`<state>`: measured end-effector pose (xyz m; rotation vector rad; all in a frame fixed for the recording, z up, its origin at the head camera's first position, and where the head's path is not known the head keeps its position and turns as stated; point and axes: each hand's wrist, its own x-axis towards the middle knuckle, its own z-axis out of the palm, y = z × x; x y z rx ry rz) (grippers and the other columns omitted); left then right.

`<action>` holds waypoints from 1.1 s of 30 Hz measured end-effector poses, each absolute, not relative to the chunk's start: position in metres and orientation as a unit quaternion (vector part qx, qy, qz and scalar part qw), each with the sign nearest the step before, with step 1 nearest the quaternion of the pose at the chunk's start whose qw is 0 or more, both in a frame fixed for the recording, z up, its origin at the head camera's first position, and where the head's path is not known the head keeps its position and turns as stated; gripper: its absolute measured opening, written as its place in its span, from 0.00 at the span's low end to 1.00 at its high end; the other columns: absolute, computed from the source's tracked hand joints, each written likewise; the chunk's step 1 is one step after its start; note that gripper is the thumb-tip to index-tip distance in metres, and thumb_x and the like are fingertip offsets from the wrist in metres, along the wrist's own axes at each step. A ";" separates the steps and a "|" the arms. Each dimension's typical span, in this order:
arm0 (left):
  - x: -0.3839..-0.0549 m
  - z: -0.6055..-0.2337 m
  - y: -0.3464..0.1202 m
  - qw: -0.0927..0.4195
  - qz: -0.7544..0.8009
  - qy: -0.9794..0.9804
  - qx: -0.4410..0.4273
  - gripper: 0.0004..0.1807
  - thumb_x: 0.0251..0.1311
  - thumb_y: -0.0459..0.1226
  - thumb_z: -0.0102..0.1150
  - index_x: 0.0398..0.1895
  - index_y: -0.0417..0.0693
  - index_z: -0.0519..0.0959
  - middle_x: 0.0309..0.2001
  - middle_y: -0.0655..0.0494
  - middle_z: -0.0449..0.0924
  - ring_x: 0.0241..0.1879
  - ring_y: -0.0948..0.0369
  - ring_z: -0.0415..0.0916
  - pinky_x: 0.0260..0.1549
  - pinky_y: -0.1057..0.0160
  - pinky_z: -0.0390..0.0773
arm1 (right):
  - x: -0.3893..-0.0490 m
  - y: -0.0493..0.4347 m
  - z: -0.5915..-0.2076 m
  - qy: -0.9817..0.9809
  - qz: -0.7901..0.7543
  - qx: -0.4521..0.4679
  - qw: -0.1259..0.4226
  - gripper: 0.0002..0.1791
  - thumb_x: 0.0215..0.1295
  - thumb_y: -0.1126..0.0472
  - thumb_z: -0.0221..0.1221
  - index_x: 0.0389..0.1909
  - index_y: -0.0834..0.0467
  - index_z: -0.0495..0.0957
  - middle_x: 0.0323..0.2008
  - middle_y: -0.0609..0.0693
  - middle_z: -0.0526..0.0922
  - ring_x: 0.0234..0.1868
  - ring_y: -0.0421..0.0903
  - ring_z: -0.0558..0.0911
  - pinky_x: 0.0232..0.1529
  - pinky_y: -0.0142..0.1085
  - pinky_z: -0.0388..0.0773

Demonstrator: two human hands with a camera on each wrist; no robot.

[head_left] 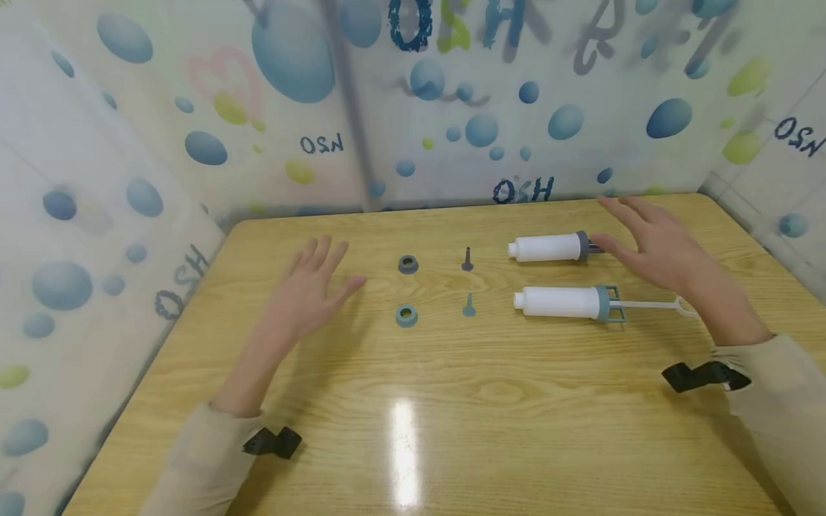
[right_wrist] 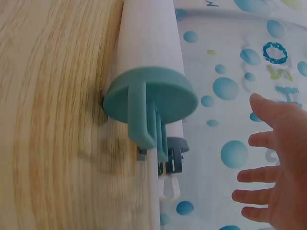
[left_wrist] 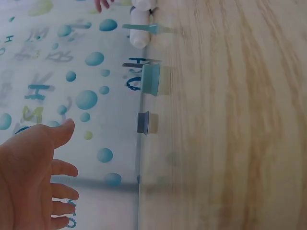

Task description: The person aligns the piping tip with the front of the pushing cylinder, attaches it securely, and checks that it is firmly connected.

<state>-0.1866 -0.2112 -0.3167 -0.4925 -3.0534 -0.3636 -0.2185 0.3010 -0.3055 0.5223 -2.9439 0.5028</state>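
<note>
My left hand [head_left: 306,294] hovers over the left of the table with its fingers spread, holding nothing. Closest to it are a grey ring-shaped cap [head_left: 408,265] and a teal ring-shaped cap [head_left: 406,316]. To their right, a grey nozzle [head_left: 467,261] and a teal nozzle [head_left: 469,307] stand upright. A white syringe-like tube with a grey collar [head_left: 547,248] lies behind one with a teal collar [head_left: 561,302]. My right hand [head_left: 665,247], fingers extended and holding nothing, is raised over their plunger ends, partly hiding the grey-collared one's handle.
The wooden table [head_left: 503,430] meets a patterned wall covering [head_left: 477,165] along its back edge. More of that covering [head_left: 64,236] rises at the left. Each sleeve carries a black wrist strap, one on the left [head_left: 272,442] and one on the right [head_left: 703,375].
</note>
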 end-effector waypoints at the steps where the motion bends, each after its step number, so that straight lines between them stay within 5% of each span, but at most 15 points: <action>1: -0.187 -0.317 -0.210 0.012 -0.119 -0.980 -0.160 0.46 0.74 0.65 0.35 0.82 0.45 0.46 0.80 0.38 0.37 0.79 0.42 0.31 0.76 0.43 0.33 | -0.218 0.299 -0.305 -0.969 0.169 0.173 0.052 0.40 0.78 0.40 0.48 0.81 0.55 0.50 0.75 0.71 0.51 0.73 0.75 0.51 0.67 0.73 0.48; 14: -0.184 -0.322 -0.197 0.017 -0.148 -0.974 -0.169 0.45 0.73 0.65 0.37 0.82 0.48 0.50 0.78 0.37 0.47 0.77 0.40 0.46 0.74 0.40 0.49 | -0.209 0.265 -0.300 -0.957 0.203 0.207 0.022 0.39 0.77 0.41 0.51 0.80 0.54 0.53 0.75 0.66 0.55 0.73 0.71 0.57 0.65 0.71 0.57; 21: -0.181 -0.324 -0.188 0.005 -0.180 -0.968 -0.175 0.44 0.73 0.66 0.39 0.81 0.48 0.52 0.76 0.36 0.54 0.73 0.37 0.55 0.70 0.36 0.57 | -0.204 0.249 -0.300 -0.953 0.215 0.215 0.008 0.38 0.76 0.40 0.52 0.80 0.51 0.54 0.75 0.64 0.56 0.60 0.66 0.73 0.59 0.67 0.67; 33: -0.181 -0.329 -0.177 -0.013 -0.205 -0.958 -0.201 0.42 0.73 0.64 0.42 0.80 0.49 0.56 0.74 0.39 0.61 0.71 0.39 0.60 0.68 0.37 0.62 | -0.201 0.224 -0.306 -0.938 0.240 0.251 -0.009 0.36 0.77 0.43 0.53 0.79 0.51 0.56 0.75 0.63 0.57 0.74 0.66 0.57 0.66 0.68 0.60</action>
